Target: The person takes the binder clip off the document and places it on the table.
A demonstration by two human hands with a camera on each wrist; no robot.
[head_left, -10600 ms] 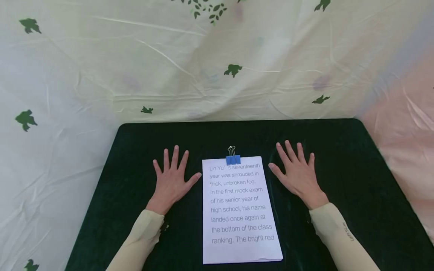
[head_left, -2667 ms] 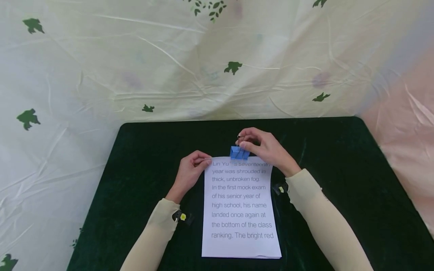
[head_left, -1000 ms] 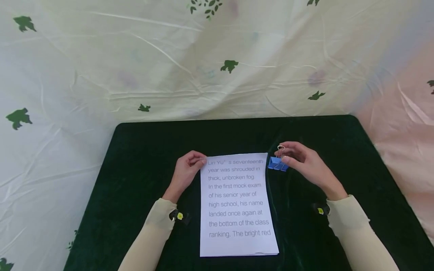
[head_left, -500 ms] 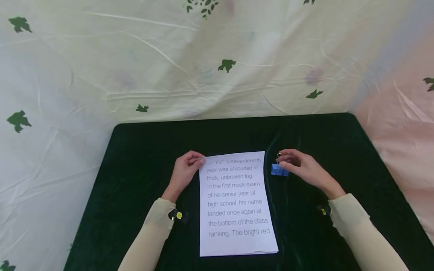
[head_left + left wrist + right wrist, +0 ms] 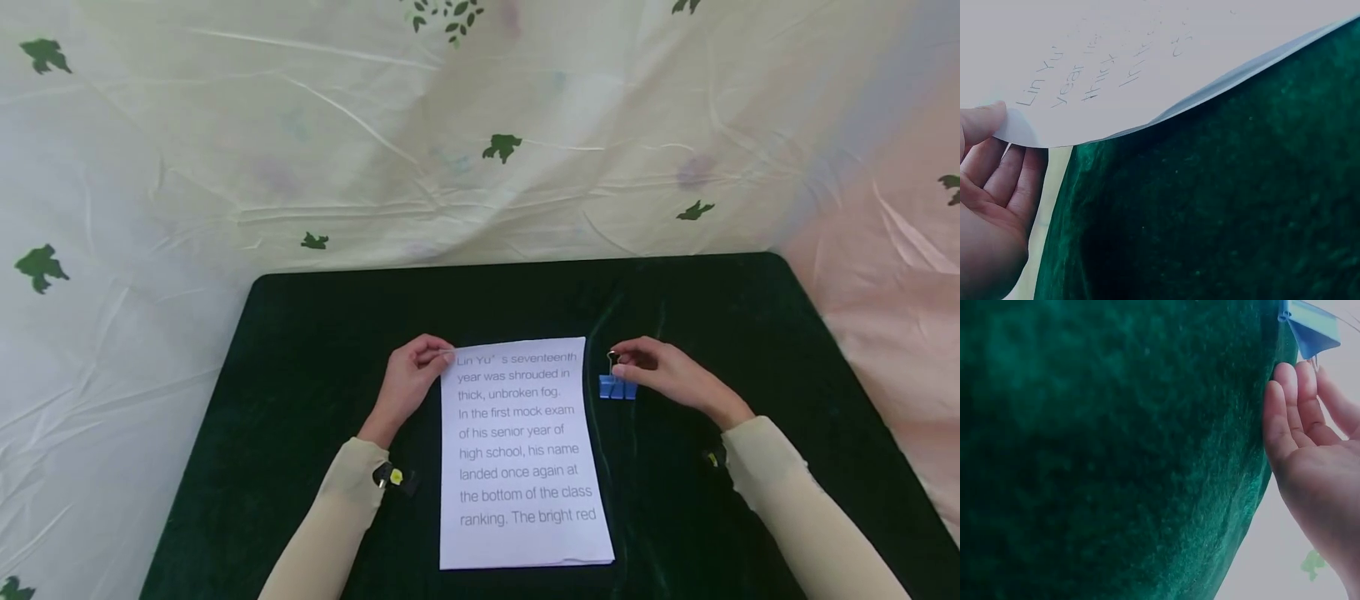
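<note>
A stack of printed white paper [image 5: 525, 450] lies at the middle of the table. My left hand [image 5: 411, 379] pinches its far left corner between thumb and fingers; in the left wrist view that corner of the paper [image 5: 1104, 75] is lifted, with the sheets bowed along their edge. To the right of the stack, my right hand [image 5: 671, 375] holds a blue binder clip [image 5: 618, 387] by its wire handles. The clip is apart from the paper, its blue body hanging below the fingertips. In the right wrist view the binder clip [image 5: 1313, 328] shows at the upper corner beyond the fingers.
The table is covered in dark green velvet [image 5: 360, 308] with rounded far corners. A pale cloth with green leaf and bird prints [image 5: 375, 125] hangs behind it and at the sides. Small dark wrist cameras [image 5: 392, 477] sit at the sleeve cuffs.
The binder clip, first on the paper's top edge, has been taken off by my right hand, moved right and lowered slightly. My left hand went from flat on the table to pinching the corner.
</note>
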